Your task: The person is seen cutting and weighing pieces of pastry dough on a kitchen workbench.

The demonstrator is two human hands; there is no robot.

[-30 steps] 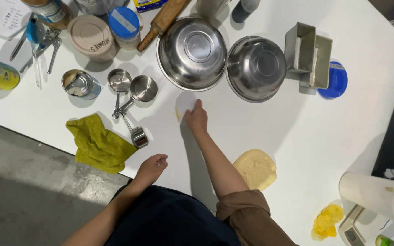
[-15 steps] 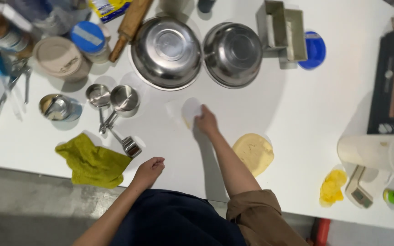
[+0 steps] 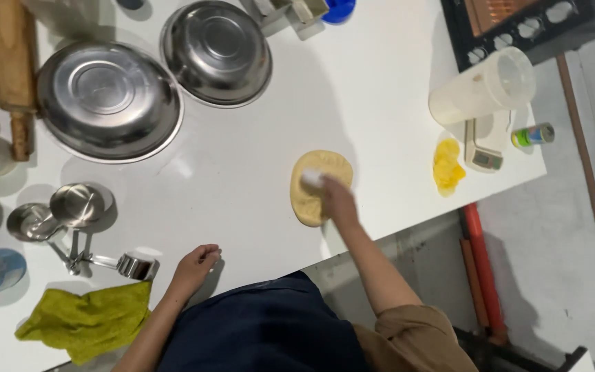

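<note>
The white table (image 3: 256, 172) carries two steel bowls (image 3: 108, 100), measuring cups (image 3: 80, 203) and a green cloth (image 3: 87, 317). The flat dough (image 3: 332, 169) lies near the front edge. The right hand (image 3: 335, 200) presses on it, blurred, fingers seemingly holding something white. The left hand (image 3: 197, 265) rests on the table, fingers loosely curled, empty.

torso: dark navy garment | right arm: tan rolled sleeve | forearms bare

Bright, even overhead light; white worktop (image 3: 242, 179) nearly washed out. Soft shadows fall toward the viewer from the steel bowls (image 3: 109, 100). Glare streaks on bowl bottoms. Right hand (image 3: 332, 196) smeared by motion blur; left hand (image 3: 197, 265) sharper. Edges slightly bowed.
</note>
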